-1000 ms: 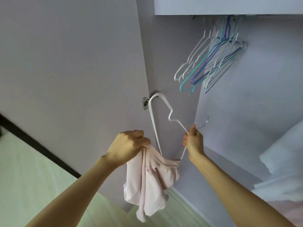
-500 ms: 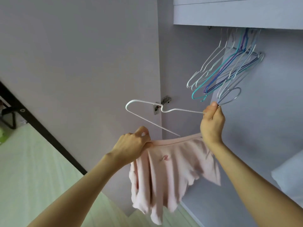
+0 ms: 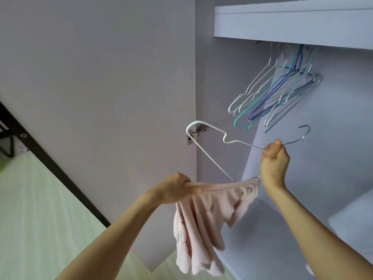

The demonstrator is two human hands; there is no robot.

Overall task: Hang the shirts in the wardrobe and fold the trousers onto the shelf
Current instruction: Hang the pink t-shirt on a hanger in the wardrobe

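A: Where is the hanger (image 3: 210, 156)?

B: Between the 2 hands, in front of the open wardrobe (image 3: 333, 122). The right hand (image 3: 274, 161) grips its neck; the hook points right.

A: And the shirt (image 3: 203, 225)?

B: Below the hanger, its upper edge running from the left hand (image 3: 177, 188) to under the right.

A: The other hangers (image 3: 276, 93)?

B: Up right, under the shelf (image 3: 292, 23). The door (image 3: 96, 81) stands left, its hinge (image 3: 198, 132) behind the held hanger's left end.

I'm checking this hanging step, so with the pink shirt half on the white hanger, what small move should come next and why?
Probably the left hand should draw the pink shirt further along the white hanger. The shirt seems caught only on the end by the right hand, which grips the hanger's neck. The far shoulder sticks out bare, so it is not ready to join the empty hangers.
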